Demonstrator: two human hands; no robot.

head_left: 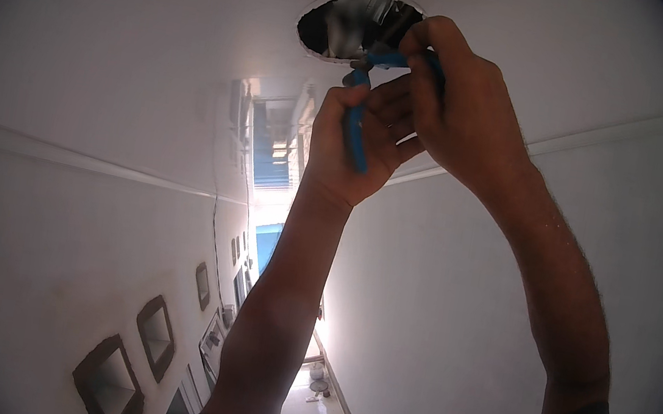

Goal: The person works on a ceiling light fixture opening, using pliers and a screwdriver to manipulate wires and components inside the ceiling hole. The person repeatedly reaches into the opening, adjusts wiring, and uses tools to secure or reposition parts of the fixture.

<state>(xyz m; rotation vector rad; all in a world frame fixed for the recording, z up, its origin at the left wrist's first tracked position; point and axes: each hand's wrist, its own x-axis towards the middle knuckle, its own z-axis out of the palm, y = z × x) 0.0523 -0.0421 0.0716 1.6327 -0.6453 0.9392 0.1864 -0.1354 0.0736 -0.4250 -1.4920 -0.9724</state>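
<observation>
Left hand (356, 138): grip wrapped around the lower blue rubber-sleeved handle of a pair of metal pliers (356, 116), palm turned toward the camera, forearm rising from the lower edge.

Right hand (457, 110): grip pressed together on the upper blue handle, fingers curled over it, just beside and above the left grip, the two hands touching.

Pliers: held between both grips, tilted, the grey metal head just above the left grip, at the rim of the opening.

Round cut-out hole in the white ceiling (350, 26): directly beyond the grips, dark inside; contents too blurred to tell.

Square recessed wall boxes (155, 335): well below the grips, on the left white wall.
</observation>
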